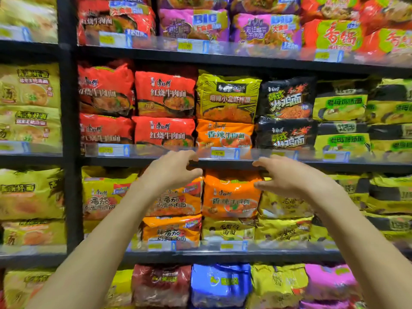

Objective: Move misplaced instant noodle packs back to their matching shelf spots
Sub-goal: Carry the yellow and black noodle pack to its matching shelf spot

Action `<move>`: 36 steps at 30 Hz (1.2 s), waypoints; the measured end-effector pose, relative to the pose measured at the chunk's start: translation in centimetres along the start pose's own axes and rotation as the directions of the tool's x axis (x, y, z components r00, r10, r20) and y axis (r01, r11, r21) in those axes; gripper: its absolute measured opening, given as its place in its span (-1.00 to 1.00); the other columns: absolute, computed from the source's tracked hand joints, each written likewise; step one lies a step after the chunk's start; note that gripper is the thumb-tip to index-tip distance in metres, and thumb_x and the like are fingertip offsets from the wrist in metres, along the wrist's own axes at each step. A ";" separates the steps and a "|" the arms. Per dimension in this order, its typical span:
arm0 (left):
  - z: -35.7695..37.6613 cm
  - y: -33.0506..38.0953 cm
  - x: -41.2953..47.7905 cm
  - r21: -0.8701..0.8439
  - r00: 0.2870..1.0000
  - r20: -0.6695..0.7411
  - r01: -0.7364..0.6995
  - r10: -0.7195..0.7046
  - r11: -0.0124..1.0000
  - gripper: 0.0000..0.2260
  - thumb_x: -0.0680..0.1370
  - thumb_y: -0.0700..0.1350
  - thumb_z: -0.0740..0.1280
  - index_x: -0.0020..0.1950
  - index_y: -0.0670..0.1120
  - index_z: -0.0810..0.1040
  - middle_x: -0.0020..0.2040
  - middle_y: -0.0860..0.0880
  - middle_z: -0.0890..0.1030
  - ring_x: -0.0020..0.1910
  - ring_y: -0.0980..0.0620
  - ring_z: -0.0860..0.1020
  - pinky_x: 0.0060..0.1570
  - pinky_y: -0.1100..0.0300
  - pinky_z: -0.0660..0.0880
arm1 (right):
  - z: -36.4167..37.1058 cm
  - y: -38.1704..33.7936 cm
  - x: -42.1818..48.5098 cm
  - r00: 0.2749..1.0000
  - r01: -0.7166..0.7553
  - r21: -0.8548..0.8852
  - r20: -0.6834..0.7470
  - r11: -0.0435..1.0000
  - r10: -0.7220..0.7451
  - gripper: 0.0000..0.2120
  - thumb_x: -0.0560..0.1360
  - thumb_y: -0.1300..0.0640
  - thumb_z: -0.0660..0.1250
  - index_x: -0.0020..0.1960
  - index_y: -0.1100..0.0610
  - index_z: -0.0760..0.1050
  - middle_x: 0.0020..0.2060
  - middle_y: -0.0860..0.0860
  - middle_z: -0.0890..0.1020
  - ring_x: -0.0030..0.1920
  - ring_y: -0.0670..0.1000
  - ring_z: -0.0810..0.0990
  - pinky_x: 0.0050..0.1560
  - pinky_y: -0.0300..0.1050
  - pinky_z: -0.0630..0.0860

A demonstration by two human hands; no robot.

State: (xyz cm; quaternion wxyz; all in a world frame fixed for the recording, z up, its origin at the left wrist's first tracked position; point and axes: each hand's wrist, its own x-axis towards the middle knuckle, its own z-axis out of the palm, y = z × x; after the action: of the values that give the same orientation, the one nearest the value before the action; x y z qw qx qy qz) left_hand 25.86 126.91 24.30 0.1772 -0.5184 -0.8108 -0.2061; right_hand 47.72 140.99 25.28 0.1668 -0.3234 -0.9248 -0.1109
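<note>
Between the two raised hands, an orange noodle pack [230,196] sits on the shelf just below them, in a row otherwise filled with yellow packs [283,206] to the right hand's side and tomato-flavour packs [174,201] under the left hand. The left hand [171,169] and right hand [287,175] are both empty, fingers spread and curled, apart from each other and not yet touching any pack. A matching orange pack [224,136] lies on the shelf just above the hands, beneath a yellow-green pack [227,98]; which one is out of place is a judgement, but the lower orange pack looks the likely candidate. A good grasp would take the pack by both short sides and lift it clear of the clear plastic shelf lip [223,153]. The packs are soft, glossy, crinkled film pillows that dent easily, so light, even pressure suits them.
</note>
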 end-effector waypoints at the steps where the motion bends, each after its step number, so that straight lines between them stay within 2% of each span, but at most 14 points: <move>1: -0.1 -0.1 1.2 -0.001 1.000 -0.023 -0.007 0.007 1.000 -0.55 0.62 0.18 0.29 0.48 0.07 0.43 0.38 -0.02 0.56 0.34 -0.07 0.53 0.27 -0.09 0.52 | -0.1 0.5 1.1 1.000 0.007 0.005 -0.022 1.000 -0.007 -0.41 0.57 -0.16 0.31 0.54 -0.05 0.25 0.36 0.07 0.45 0.34 0.13 0.48 0.24 0.04 0.50; 4: -0.2 -0.2 4.8 -0.062 0.994 -0.109 -0.022 0.016 0.998 -0.57 0.63 0.14 0.31 0.47 0.06 0.42 0.36 -0.04 0.58 0.32 -0.09 0.53 0.23 -0.01 0.51 | -0.3 2.1 4.2 0.993 0.037 0.007 -0.115 0.999 -0.036 -0.46 0.57 -0.14 0.31 0.50 -0.06 0.31 0.25 0.05 0.48 0.24 0.12 0.51 0.11 0.03 0.51; 9: 0.5 -0.5 10.8 -0.204 0.952 -0.302 -0.010 -0.053 0.979 -0.53 0.62 0.07 0.34 0.52 0.10 0.35 0.35 -0.10 0.59 0.30 -0.12 0.55 0.23 0.01 0.47 | -0.4 5.4 9.9 0.958 0.082 0.048 -0.280 0.995 -0.066 -0.42 0.56 -0.16 0.32 0.51 -0.04 0.29 0.35 0.09 0.47 0.33 0.15 0.48 0.22 0.14 0.53; 11: 0.8 -0.5 12.6 -0.238 0.926 -0.375 -0.037 -0.056 0.971 -0.50 0.63 0.04 0.34 0.56 0.11 0.30 0.39 -0.11 0.56 0.36 -0.13 0.52 0.28 -0.01 0.44 | -0.5 6.4 11.9 0.937 0.109 0.088 -0.341 0.990 -0.072 -0.40 0.56 -0.17 0.32 0.53 -0.05 0.26 0.36 0.07 0.48 0.35 0.13 0.46 0.23 0.16 0.53; 14: 1.0 0.0 14.7 -0.259 0.884 -0.465 -0.080 -0.052 0.963 -0.46 0.64 -0.01 0.35 0.59 0.09 0.26 0.43 -0.11 0.52 0.43 -0.11 0.46 0.36 -0.03 0.38 | -0.5 7.7 14.8 0.889 0.153 0.137 -0.452 0.979 -0.076 -0.40 0.57 -0.12 0.33 0.54 -0.05 0.23 0.34 0.08 0.48 0.34 0.12 0.45 0.21 0.15 0.53; 17: 1.4 0.1 16.6 -0.236 0.849 -0.527 -0.114 -0.029 0.965 -0.45 0.65 -0.02 0.33 0.61 0.06 0.22 0.43 -0.12 0.50 0.45 -0.10 0.44 0.39 -0.04 0.35 | -0.7 8.1 17.3 0.810 0.180 0.170 -0.585 0.969 -0.048 -0.43 0.58 -0.06 0.32 0.54 -0.01 0.25 0.31 0.11 0.50 0.33 0.14 0.45 0.22 0.12 0.52; 19: 1.7 0.0 17.8 -0.234 0.831 -0.556 -0.138 -0.016 0.963 -0.41 0.64 -0.01 0.34 0.62 0.07 0.17 0.44 -0.13 0.49 0.46 -0.10 0.42 0.41 -0.05 0.35 | -0.9 8.0 18.6 0.770 0.201 0.197 -0.637 0.959 -0.030 -0.40 0.58 -0.04 0.32 0.56 -0.01 0.20 0.29 0.13 0.51 0.32 0.16 0.45 0.23 0.11 0.48; 22: 1.5 -0.1 19.2 -0.236 0.797 -0.604 -0.189 0.008 0.953 -0.33 0.63 0.01 0.37 0.64 0.07 0.08 0.47 -0.10 0.48 0.48 -0.10 0.41 0.46 -0.09 0.35 | -0.9 7.8 20.4 0.759 0.248 0.222 -0.650 0.943 -0.046 -0.29 0.57 -0.05 0.33 0.61 -0.10 0.04 0.21 0.16 0.52 0.25 0.21 0.48 0.19 0.13 0.48; 25: 0.9 0.1 20.3 -0.248 0.783 -0.621 -0.221 0.020 0.943 -0.30 0.63 0.02 0.37 0.65 0.07 0.04 0.47 -0.05 0.50 0.47 -0.12 0.44 0.42 -0.01 0.34 | -1.0 7.6 21.7 0.739 0.246 0.216 -0.672 0.945 -0.039 -0.21 0.57 -0.10 0.33 0.62 -0.13 -0.09 0.14 0.15 0.54 0.17 0.20 0.52 0.09 0.11 0.50; 27: 0.7 0.1 20.8 -0.243 0.792 -0.611 -0.217 0.025 0.946 -0.27 0.63 0.03 0.37 0.65 0.08 -0.01 0.48 -0.05 0.49 0.47 -0.13 0.44 0.41 0.00 0.35 | -0.9 7.4 22.3 0.721 0.241 0.222 -0.692 0.945 -0.022 -0.20 0.57 -0.13 0.33 0.62 -0.15 -0.10 0.12 0.15 0.53 0.15 0.20 0.53 0.01 0.08 0.47; 30: 0.4 0.3 21.4 -0.257 0.821 -0.571 -0.193 0.012 0.947 -0.22 0.62 0.07 0.37 0.66 0.10 -0.10 0.46 -0.08 0.52 0.44 -0.16 0.47 0.39 -0.03 0.37 | -0.6 7.2 23.2 0.713 0.238 0.250 -0.701 0.938 0.006 -0.19 0.55 -0.16 0.35 0.61 -0.18 -0.09 0.13 0.17 0.52 0.13 0.22 0.56 0.01 0.08 0.48; 32: 0.5 0.3 21.9 -0.251 0.842 -0.540 -0.174 0.012 0.952 -0.16 0.61 0.12 0.37 0.65 0.13 -0.18 0.44 -0.10 0.54 0.34 -0.24 0.54 0.33 -0.10 0.44 | -0.6 7.1 23.6 0.710 0.227 0.266 -0.703 0.937 0.028 -0.19 0.55 -0.18 0.35 0.61 -0.18 -0.09 0.15 0.19 0.52 0.13 0.23 0.56 0.01 0.05 0.46; 34: 0.8 0.1 22.5 -0.230 0.856 -0.517 -0.162 0.021 0.959 -0.10 0.58 0.17 0.39 0.63 0.18 -0.25 0.40 -0.15 0.56 0.22 -0.29 0.59 0.25 -0.18 0.52 | -0.6 6.9 23.8 0.707 0.208 0.278 -0.705 0.938 0.053 -0.19 0.55 -0.20 0.34 0.61 -0.18 -0.09 0.11 0.18 0.53 0.12 0.23 0.56 -0.04 0.01 0.38; 36: 1.3 -0.1 23.0 -0.203 0.856 -0.517 -0.142 0.017 0.969 -0.05 0.55 0.20 0.41 0.62 0.22 -0.29 0.34 -0.20 0.58 0.21 -0.30 0.56 0.20 -0.19 0.52 | -0.5 6.8 24.0 0.709 0.192 0.260 -0.703 0.946 0.050 -0.15 0.54 -0.21 0.35 0.61 -0.18 -0.12 0.02 0.14 0.53 0.07 0.23 0.58 -0.06 0.01 0.40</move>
State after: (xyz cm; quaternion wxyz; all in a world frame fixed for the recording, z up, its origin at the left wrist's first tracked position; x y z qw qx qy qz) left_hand 16.52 145.19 34.73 0.3319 -0.4956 -0.6825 -0.4224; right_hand 34.52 159.52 35.50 0.5498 -0.1900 -0.8092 -0.0829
